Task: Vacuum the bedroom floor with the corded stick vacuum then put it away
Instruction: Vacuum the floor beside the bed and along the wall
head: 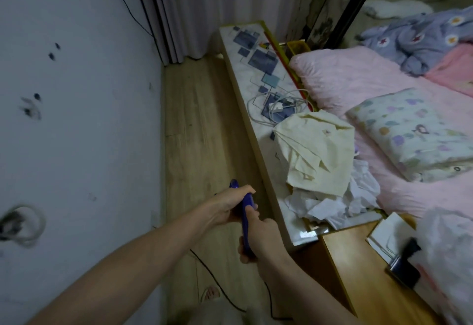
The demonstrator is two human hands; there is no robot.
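Observation:
A blue vacuum handle (246, 212) stands over the narrow strip of wooden floor (197, 124) between the wall and a low ledge. My left hand (227, 205) grips the upper part of the handle. My right hand (258, 237) grips the handle just below it, fingers wrapped round. The rest of the vacuum is hidden behind my hands and arms. A black cord (222, 291) trails on the floor near my foot.
A marked white wall (76, 119) runs on the left. Curtains (204, 9) close the far end. The patterned ledge (258, 68) carries white cables (276, 107), a cream cloth (314, 150) and crumpled paper. A pink bed (371, 89) and a wooden cabinet (358, 268) lie right.

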